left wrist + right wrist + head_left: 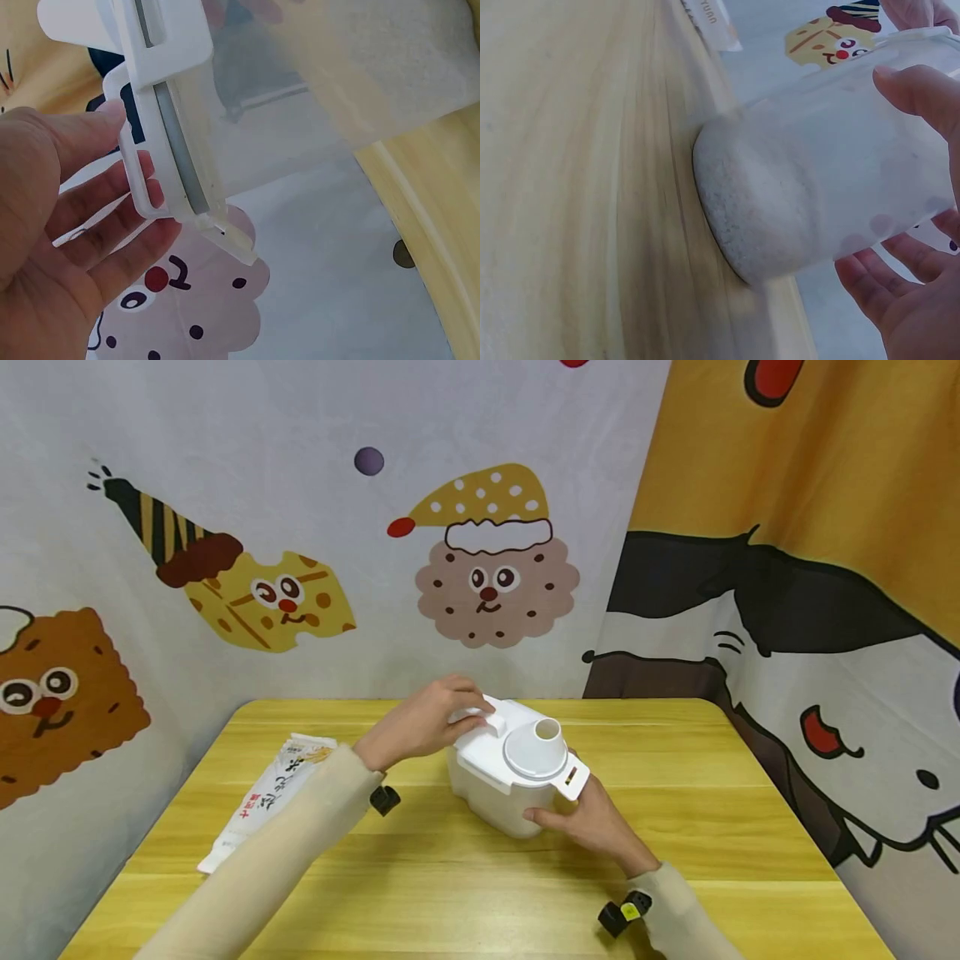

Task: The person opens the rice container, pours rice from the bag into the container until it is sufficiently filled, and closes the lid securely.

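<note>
A translucent food storage container (491,797) with a white lid (480,747) stands on the table. White grains, like rice, lie at its bottom in the right wrist view. At the lid's far left end my left hand (431,718) pinches a white loop-shaped latch (135,176), thumb on one side and fingers on the other. My right hand (596,818) grips the near right side of the container, its thumb on the front wall and its fingers behind. A round cap (536,752) with a short white spout (548,729) sits on the lid near my right hand.
A white printed packet (273,797) lies on the left of the yellow wood-grain table (405,893), partly behind my left sleeve. Behind the table's back edge hangs a curtain (300,427) with cartoon prints.
</note>
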Demonstrator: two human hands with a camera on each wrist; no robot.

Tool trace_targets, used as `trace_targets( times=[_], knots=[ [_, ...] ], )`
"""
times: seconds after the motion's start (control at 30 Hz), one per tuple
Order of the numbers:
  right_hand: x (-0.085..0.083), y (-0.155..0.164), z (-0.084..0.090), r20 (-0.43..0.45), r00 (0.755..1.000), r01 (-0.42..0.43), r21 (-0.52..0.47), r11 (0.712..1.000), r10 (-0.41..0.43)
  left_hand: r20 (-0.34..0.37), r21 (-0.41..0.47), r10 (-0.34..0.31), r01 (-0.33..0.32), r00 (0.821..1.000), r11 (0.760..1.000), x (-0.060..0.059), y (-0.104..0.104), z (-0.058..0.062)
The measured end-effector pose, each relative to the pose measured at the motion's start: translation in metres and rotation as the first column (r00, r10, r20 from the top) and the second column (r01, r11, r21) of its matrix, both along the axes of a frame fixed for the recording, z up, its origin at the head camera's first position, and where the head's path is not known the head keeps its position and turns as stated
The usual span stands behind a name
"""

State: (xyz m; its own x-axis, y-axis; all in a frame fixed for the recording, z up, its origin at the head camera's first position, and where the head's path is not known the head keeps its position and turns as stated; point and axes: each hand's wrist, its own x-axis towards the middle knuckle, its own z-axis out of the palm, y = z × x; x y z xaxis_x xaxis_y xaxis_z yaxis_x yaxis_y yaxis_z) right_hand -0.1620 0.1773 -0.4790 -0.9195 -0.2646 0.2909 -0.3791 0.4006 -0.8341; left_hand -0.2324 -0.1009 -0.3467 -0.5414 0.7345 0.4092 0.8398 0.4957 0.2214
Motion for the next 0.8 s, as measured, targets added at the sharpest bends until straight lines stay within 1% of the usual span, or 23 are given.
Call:
trace_targets(
  times=[0.27,0.4,0.6,0.8],
  knots=[
    [-0.003,0.003,0.001,0.009,0.999,-0.036,0.017,0.999,0.036,0.016,0.047,0.027,-0.028,1.000,0.999,0.002,0.000,-0.002],
    [-0.004,0.003,0.001,0.004,0.999,-0.037,0.034,0.999,0.037,0.026,0.047,0.037,-0.038,0.999,0.998,0.003,-0.001,-0.002],
    [-0.007,0.006,0.002,0.017,0.997,-0.081,0.018,0.997,0.081,0.033,0.047,0.040,-0.042,0.999,0.998,0.003,-0.001,-0.001],
    [-0.014,0.010,0.004,0.034,0.991,-0.127,0.009,0.992,0.126,0.035,0.036,0.059,-0.061,0.998,0.998,0.005,0.000,0.001]
  ],
)
